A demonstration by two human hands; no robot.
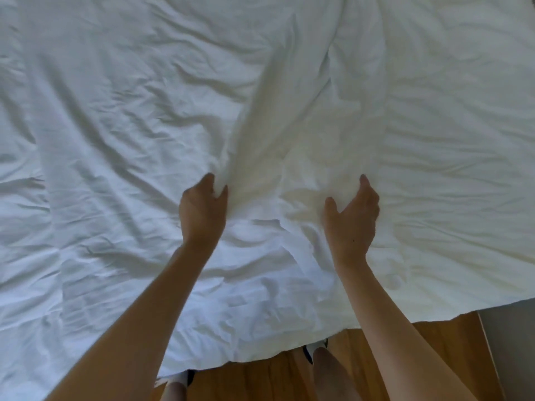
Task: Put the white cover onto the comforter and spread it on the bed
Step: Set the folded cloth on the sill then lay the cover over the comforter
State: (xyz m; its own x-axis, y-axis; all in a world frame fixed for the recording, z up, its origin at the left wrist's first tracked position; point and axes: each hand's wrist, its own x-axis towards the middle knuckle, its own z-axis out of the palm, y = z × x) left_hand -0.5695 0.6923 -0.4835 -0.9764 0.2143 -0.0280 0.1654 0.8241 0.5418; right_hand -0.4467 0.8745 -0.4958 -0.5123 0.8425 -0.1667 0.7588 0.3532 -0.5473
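Wooden floor (434,337) shows below both hands, along the near edge of the bed. White cover (115,140), wrinkled, spread flat and filling the view ahead of and to both sides of the hands. Left hand (202,211) pinched closed on a raised ridge of cover running away from it; right hand (351,218) open, fingers curved, resting on cover just beside.

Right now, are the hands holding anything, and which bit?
The left hand pinches a raised fold of the white cover near the bed's foot edge. The right hand is open, holding nothing.
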